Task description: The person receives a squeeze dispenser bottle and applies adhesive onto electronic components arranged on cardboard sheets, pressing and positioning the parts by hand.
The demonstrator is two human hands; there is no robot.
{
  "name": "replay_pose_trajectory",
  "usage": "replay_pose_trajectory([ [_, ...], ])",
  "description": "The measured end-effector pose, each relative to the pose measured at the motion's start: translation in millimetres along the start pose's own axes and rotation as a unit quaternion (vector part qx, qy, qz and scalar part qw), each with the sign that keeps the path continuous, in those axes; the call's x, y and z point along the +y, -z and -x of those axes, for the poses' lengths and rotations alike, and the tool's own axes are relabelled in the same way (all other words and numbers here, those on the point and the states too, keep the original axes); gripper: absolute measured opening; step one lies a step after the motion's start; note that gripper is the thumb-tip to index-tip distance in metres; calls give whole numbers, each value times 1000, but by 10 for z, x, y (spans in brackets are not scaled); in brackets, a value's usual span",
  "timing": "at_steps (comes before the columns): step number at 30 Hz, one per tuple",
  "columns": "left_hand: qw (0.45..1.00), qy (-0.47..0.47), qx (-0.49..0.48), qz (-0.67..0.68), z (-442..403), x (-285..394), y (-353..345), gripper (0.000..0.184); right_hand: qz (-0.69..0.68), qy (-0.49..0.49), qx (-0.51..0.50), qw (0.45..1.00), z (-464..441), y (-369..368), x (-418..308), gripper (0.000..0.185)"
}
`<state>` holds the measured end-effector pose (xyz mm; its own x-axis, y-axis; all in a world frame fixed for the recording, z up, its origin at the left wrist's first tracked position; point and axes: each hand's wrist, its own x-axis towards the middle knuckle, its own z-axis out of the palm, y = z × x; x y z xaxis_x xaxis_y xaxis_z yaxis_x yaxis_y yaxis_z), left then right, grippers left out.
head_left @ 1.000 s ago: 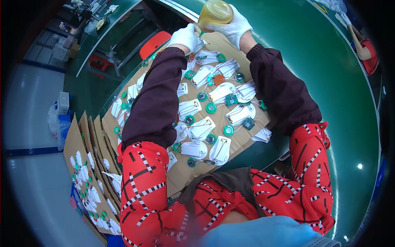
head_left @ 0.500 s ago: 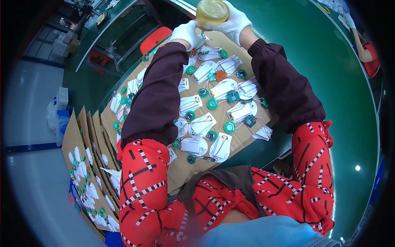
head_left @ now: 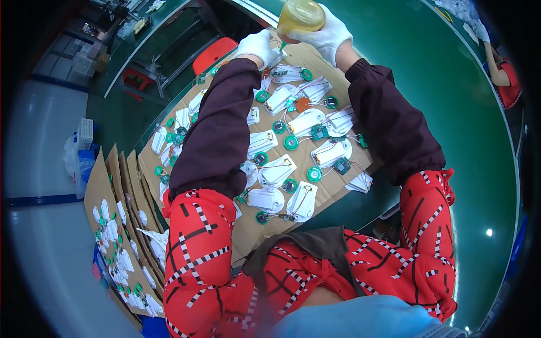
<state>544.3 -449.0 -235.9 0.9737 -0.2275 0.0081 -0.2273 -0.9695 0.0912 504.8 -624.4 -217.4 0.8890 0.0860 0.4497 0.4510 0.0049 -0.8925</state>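
My right hand (head_left: 327, 35), in a white glove, is wrapped round a squeeze bottle (head_left: 298, 18) of yellowish liquid. The bottle is tilted, its narrow green tip pointing down at the far end of a cardboard sheet (head_left: 332, 194). My left hand (head_left: 256, 46), also gloved, is closed at that same end, left of the tip; what its fingers grip is hidden. Close to it lies a white plastic housing (head_left: 276, 56), partly covered. Several more white housings (head_left: 302, 201) with thin wires, green-rimmed round parts (head_left: 314, 174) and small green circuit boards (head_left: 342, 165) are spread over the cardboard.
A green tabletop (head_left: 473, 169) runs under the cardboard and to the right. More cardboard sheets (head_left: 107, 186) bearing similar parts lean at the left. A red stool (head_left: 214, 54) stands beyond the table edge. Another person's arm (head_left: 496, 70) shows at the far right.
The bottle and my right hand have moved slightly right and down, and the bottle's tip now shows. My left hand has shifted slightly right.
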Motion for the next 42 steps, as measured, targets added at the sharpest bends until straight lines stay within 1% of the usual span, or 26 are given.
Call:
replay_pose_trajectory([
  [1, 1000, 0, 0, 0, -6, -3, -7, 58, 0, 0, 0, 1000, 3, -3, 8, 55],
  [3, 1000, -6, 2, 0, -10, -6, -11, 58, 63, 4, 35, 997, 0, -2, 19, 53],
  [4, 1000, -6, 2, 0, -12, -8, -13, 58, 63, 4, 35, 997, -8, 16, 18, 53],
  [6, 1000, -7, -2, -13, -10, 7, 4, 58, 50, -15, -50, 997, -30, 74, -18, 57],
  [7, 1000, -7, -2, -13, -5, 18, 5, 58, 50, -16, -50, 997, -48, 102, 13, 57],
  [9, 1000, 5, 1, 8, 15, 38, 19, 54, 29, 27, -117, 992, -99, 130, 66, 60],
  [10, 1000, 5, 0, 8, 20, 41, 27, 54, 29, 26, -117, 992, -72, 127, 110, 60],
  [12, 1000, 7, -4, 6, 8, 40, 20, 53, 45, 18, -1, 999, 16, 91, 106, 61],
  [16, 1000, 5, -1, 9, 3, 31, 10, 53, 48, 12, 15, 999, 20, 87, 113, 63],
  [18, 1000, 4, -8, 18, -7, 26, 13, 53, 120, 5, 50, 991, 63, 83, 25, 66],
  [21, 1000, 10, -8, 7, 15, 52, 24, 53, 79, 18, 32, 996, 29, 100, 98, 68],
  [25, 1000, 6, -9, 0, 25, 57, 53, 52, 88, 10, 47, 995, 57, 104, 130, 67],
  [27, 1000, 2, -10, -1, 21, 60, 47, 52, 0, 37, 49, 998, 25, 94, 218, 65],
  [31, 1000, 5, -4, 4, 28, 61, 43, 52, 27, 45, 65, 996, -3, 56, 236, 62],
  [33, 1000, 9, 2, 10, 45, 66, 34, 51, 36, 22, 31, 999, 3, 39, 200, 61],
  [37, 1000, 4, 2, 8, 27, 52, 24, 50, 79, -2, 16, 997, 11, 43, 141, 61],
  [39, 1000, 5, 8, 1, 31, 50, 18, 50, 32, 20, 11, 999, -8, 66, 207, 63],
  [40, 1000, 5, 8, 1, 29, 50, 20, 50, 32, 20, 10, 999, 0, 75, 241, 63],
  [42, 1000, 7, 1, -3, 39, 59, 44, 49, -15, 32, 41, 999, 19, 81, 270, 65],
])
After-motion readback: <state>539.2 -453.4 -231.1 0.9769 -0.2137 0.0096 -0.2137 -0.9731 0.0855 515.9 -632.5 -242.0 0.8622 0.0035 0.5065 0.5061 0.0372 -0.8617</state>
